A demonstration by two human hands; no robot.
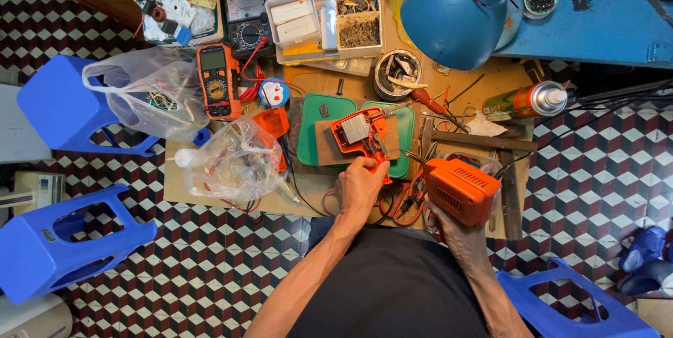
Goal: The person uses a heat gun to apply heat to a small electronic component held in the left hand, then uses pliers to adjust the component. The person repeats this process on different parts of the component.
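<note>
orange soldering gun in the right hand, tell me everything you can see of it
The orange soldering gun is a boxy plastic-looking tool with a panel of ventilation slots on its side. A thin metal tip sticks out of its upper left end, pointing toward the opened orange device on the wooden board. It is held tilted above the front edge of the cluttered work surface. The right hand grips it from below; the fingers are mostly hidden beneath the body. The left hand does not touch it.

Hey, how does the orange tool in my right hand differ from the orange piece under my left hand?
The soldering gun in the right hand is a closed, bulky housing with vent slots, lifted off the bench. The orange opened piece under the left hand is flatter, shows a grey metal part inside, and lies on a small board. Both are orange plastic.
</note>
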